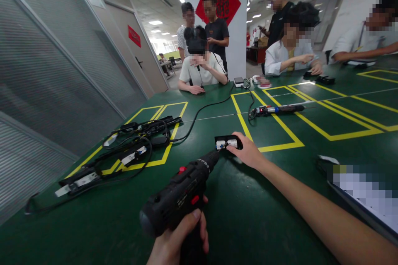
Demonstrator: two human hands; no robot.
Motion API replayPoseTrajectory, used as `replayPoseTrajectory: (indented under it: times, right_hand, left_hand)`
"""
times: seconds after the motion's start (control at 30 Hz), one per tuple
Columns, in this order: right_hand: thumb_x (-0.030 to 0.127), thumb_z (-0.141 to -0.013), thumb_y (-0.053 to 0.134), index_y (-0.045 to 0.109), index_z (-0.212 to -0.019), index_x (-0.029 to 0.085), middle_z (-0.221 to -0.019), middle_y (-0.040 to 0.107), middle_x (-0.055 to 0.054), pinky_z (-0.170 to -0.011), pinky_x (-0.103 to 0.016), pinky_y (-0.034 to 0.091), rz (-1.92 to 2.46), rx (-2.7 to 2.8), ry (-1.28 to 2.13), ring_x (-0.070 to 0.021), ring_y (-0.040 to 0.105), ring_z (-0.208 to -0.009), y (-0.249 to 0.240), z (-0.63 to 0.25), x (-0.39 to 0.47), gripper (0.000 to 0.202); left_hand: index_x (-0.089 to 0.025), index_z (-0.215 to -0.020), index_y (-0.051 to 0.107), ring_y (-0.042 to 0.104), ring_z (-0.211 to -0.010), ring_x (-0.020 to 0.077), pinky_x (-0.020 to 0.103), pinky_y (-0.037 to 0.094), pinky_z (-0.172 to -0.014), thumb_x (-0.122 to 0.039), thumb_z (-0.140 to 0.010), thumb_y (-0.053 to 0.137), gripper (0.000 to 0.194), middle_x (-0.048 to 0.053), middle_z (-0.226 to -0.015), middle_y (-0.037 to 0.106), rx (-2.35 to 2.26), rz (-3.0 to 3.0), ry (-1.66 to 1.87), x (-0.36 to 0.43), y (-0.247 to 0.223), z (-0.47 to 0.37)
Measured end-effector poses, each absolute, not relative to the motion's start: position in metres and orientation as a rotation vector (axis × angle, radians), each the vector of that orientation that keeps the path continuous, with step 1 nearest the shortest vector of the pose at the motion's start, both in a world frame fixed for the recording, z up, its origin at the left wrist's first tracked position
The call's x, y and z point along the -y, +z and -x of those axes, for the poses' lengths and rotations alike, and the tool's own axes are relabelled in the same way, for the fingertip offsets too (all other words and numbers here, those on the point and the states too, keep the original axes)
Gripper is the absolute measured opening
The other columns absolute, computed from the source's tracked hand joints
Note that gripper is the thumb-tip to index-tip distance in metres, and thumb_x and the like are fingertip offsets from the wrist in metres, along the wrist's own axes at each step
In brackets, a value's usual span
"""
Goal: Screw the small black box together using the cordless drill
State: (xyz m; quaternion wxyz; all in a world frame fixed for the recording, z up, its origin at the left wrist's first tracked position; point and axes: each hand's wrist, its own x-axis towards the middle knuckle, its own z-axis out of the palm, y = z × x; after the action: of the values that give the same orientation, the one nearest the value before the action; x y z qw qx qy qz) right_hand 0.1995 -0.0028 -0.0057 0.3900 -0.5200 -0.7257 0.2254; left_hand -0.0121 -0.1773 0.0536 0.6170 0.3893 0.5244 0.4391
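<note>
My left hand (183, 232) is wrapped round the grip of a black power drill (177, 194) with red buttons. The drill points up and to the right. Its front end is at the left side of a small black part (228, 137) with white pieces (231, 143) inside. At the right end of that part, my right hand (245, 149) pinches it between thumb and fingers, just above the green table (248, 215). Whether the drill's tip touches the part cannot be made out.
Black devices with cables (133, 153) lie at the left. A cabled tool (276, 109) lies at the back right, inside yellow tape outlines (280, 148). A dark-edged object (367, 203), partly blurred out, is at the right. Several people sit or stand beyond the table.
</note>
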Motion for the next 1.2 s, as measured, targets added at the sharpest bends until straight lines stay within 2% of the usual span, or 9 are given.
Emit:
replayPoseTrajectory:
  times: [0.47, 1.2]
  right_hand:
    - [0.038, -0.077, 0.059, 0.048, -0.11, 0.024, -0.093, 0.059, -0.004, -0.076, -0.032, 0.042, 1.318, 1.827, 0.539, -0.0193, 0.055, -0.087, -0.0072, -0.1984, 0.002, 0.037]
    - [0.041, -0.077, 0.059, 0.048, -0.116, 0.023, -0.097, 0.059, -0.006, -0.077, -0.035, 0.043, 1.34, 1.826, 0.609, -0.0199, 0.055, -0.089, -0.0069, -0.2001, 0.0029, 0.044]
  left_hand:
    - [-0.015, -0.101, 0.051, 0.056, -0.042, 0.0203, 0.032, 0.041, -0.045, -0.037, -0.078, 0.053, 0.032, -0.001, -0.05, 0.056, -1.207, -0.893, 1.03, 0.1773, 0.056, 0.0087]
    - [-0.013, -0.1, 0.055, 0.056, -0.043, 0.0199, 0.032, 0.041, -0.047, -0.04, -0.078, 0.053, 0.035, 0.0, -0.051, 0.057, -1.193, -0.918, 1.006, 0.1789, 0.0591, 0.008]
